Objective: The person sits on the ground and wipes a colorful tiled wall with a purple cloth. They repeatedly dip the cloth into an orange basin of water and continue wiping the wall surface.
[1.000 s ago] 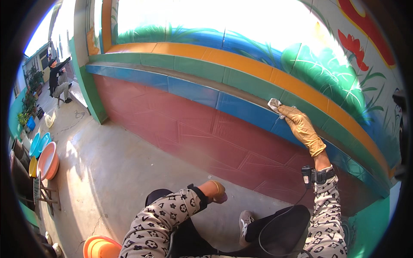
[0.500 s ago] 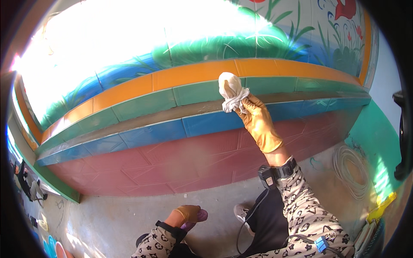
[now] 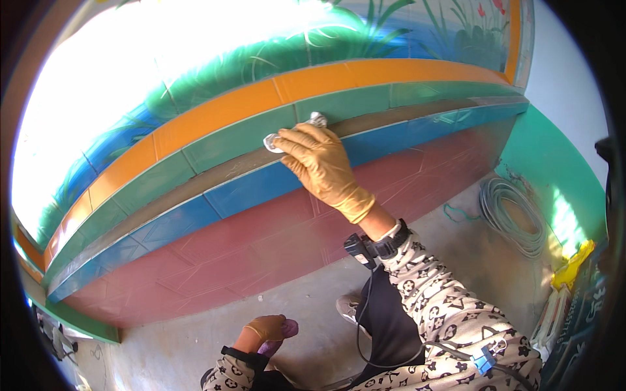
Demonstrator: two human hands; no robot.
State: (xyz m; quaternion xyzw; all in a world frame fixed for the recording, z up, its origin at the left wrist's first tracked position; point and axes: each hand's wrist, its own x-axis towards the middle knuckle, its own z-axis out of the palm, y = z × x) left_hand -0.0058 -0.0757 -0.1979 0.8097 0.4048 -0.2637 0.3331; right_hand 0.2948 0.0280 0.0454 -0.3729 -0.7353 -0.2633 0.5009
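My right hand (image 3: pixel 317 159), in a thin yellow-orange glove, presses a bunched white rag (image 3: pixel 272 143) against the green tile band (image 3: pixel 228 140), just above the brown ledge (image 3: pixel 225 173). Scrunched rag ends stick out past the fingers; the palm hides the rest. Low in front of me, my left hand (image 3: pixel 264 326), gloved alike, is closed round a purple bundle (image 3: pixel 289 328) that looks like cloth. Most of that bundle is hidden by the fingers.
Blue tiles (image 3: pixel 244 195) edge the ledge above a maroon tiled wall face (image 3: pixel 235 254). A painted mural, partly lost in glare, rises behind. A coiled pale hose (image 3: pixel 512 215) lies on the floor at right, near a yellow bag (image 3: pixel 574 264). A cable hangs from my right wrist.
My right hand has come down and left with the rag, from raised in front of the wall onto the green tiles. The view has shifted; my left hand still grips the purple bundle.
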